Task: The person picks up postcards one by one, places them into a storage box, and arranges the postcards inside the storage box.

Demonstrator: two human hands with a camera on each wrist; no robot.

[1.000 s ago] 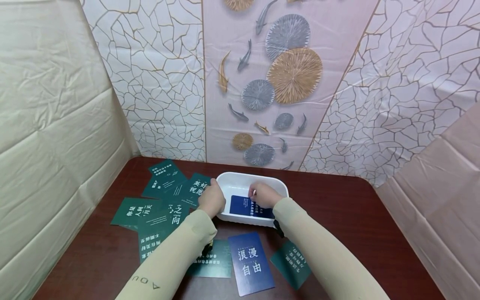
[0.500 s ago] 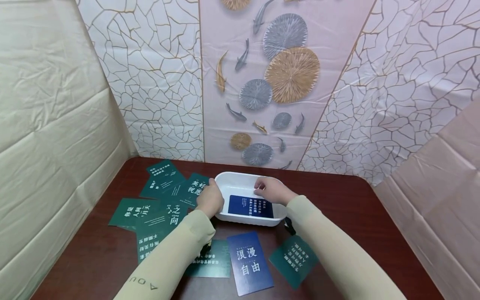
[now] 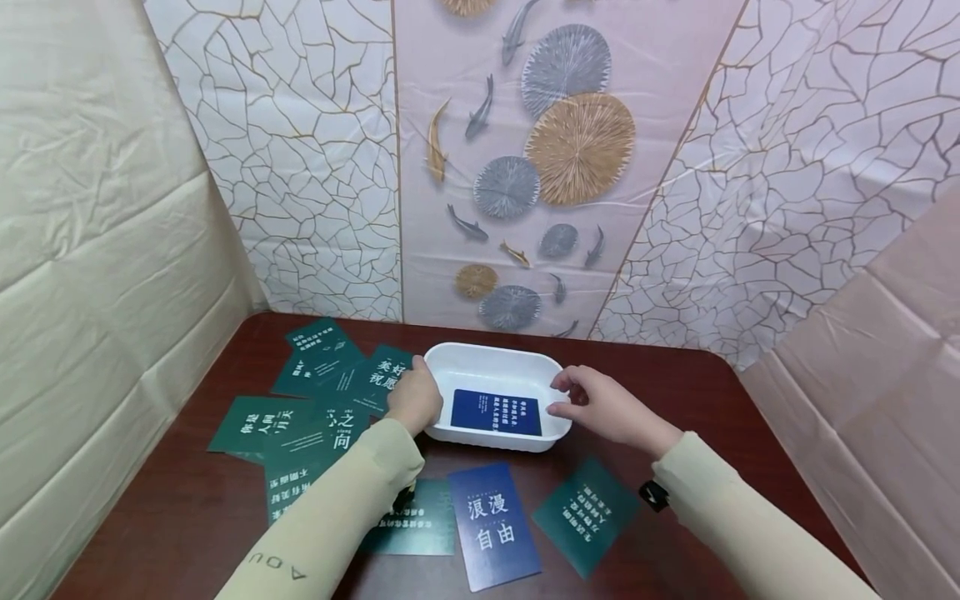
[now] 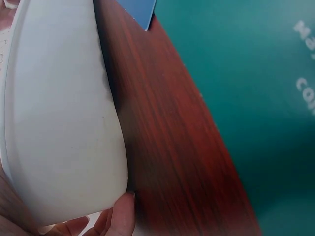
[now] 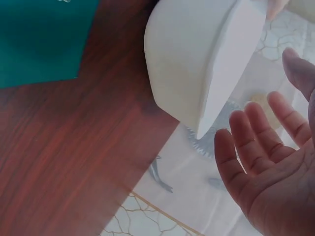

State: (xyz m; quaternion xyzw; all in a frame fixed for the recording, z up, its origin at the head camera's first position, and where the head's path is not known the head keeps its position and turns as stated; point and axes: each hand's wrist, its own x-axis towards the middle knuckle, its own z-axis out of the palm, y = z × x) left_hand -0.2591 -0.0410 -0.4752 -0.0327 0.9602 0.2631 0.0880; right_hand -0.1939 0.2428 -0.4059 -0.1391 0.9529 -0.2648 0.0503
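Observation:
A white oval basin [image 3: 487,360] stands on the table, with a dark blue card [image 3: 495,412] lying flat in it. At the basin's left end my left hand [image 3: 415,398] grips the rim; in the left wrist view its fingers [image 4: 123,214] curl around the outside of the white wall [image 4: 64,113]. My right hand [image 3: 607,406] is at the basin's right end, holding nothing. The right wrist view shows that hand [image 5: 270,162] with its fingers spread and relaxed, apart from the basin [image 5: 187,54].
Several green cards [image 3: 300,437] overlap on the table's left side. In front of the basin lie a blue card [image 3: 495,525], a green card [image 3: 420,521] partly under my left arm, and a tilted green card [image 3: 587,517]. Patterned cloth [image 3: 322,167] hangs behind the table.
My right hand has come out of the basin, moving right past its rim, and its fingers have opened. The card inside is uncovered. My left hand keeps its grip.

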